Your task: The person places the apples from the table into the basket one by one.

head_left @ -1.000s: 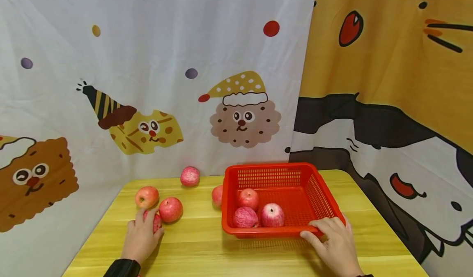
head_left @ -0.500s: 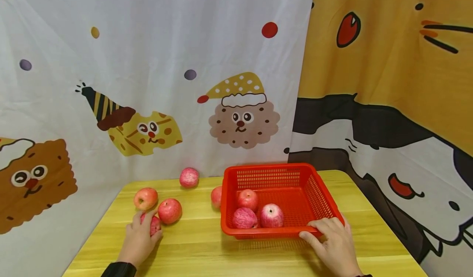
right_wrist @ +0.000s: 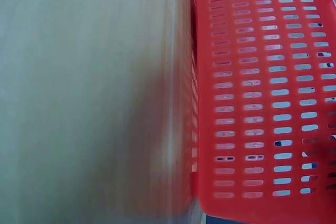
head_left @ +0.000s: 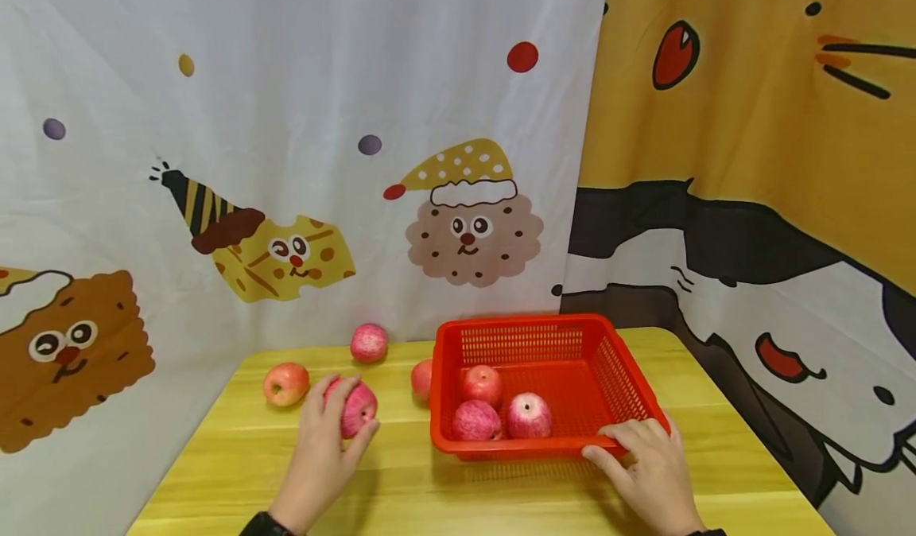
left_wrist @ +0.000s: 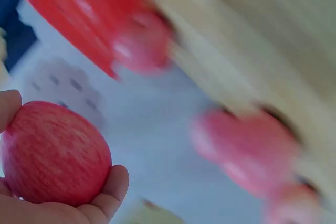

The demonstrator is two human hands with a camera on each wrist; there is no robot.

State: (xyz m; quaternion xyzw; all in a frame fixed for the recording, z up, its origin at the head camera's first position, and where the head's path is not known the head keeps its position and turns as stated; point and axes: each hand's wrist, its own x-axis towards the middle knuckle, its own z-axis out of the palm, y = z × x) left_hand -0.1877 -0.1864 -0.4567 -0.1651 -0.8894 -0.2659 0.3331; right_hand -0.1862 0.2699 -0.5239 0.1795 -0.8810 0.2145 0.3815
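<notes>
My left hand (head_left: 318,444) holds a red apple (head_left: 362,410) above the left part of the table, thumb on one side and fingers on the other. The left wrist view shows this apple (left_wrist: 58,156) close up, lifted off the wood. On the right, my right hand (head_left: 647,472) grips the near right corner of a red plastic basket (head_left: 515,446), thumb at the front of the rim. Inside the basket sit three apples: one at the back (head_left: 483,385), one front left (head_left: 476,421) and a pale-topped one (head_left: 529,417). The right wrist view shows the slotted basket wall (right_wrist: 207,129), no fingers.
On the wooden table (head_left: 408,488) lie a yellowish-red apple (head_left: 286,384) at left, an apple (head_left: 369,343) by the back edge and another (head_left: 421,380) against the basket's left side. Behind hangs a printed curtain (head_left: 401,297). Loose apples are blurred in the left wrist view.
My left hand has lifted the apple from the table and carried it to the right, now in front of another apple's earlier place. The right hand and basket stay put.
</notes>
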